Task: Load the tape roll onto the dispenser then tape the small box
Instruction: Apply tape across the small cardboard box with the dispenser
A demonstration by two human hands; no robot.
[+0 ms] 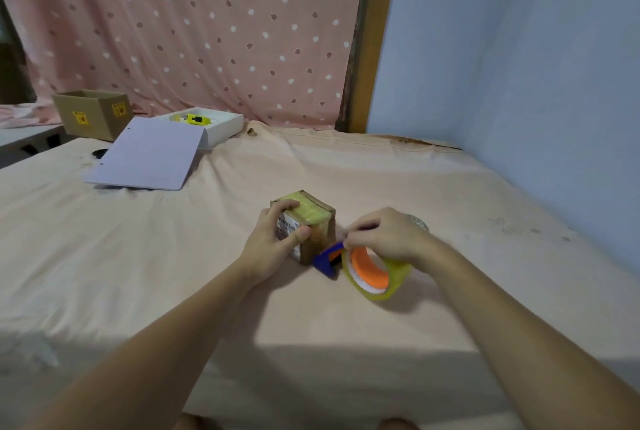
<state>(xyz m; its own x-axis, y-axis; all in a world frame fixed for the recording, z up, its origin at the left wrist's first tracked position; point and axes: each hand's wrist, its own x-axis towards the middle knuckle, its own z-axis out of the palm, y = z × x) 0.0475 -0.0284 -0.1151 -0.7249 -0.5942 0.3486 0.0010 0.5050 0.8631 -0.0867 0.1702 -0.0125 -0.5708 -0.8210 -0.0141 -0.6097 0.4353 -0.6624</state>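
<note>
Cardboard shows at mid-frame in the head view: the small box [306, 227] sits on the worktop [450, 194], the left hand [273, 242] clamped around its near side. Just to its right, the right hand [384, 233] pinches shut on the blue dispenser [327, 258] carrying the tape roll [375, 272], cutter end pointing left at the box, almost touching it.

Dim, soft indoor light; broad shadow across near bed edge; wide-angle bending at borders; slight blur.
</note>
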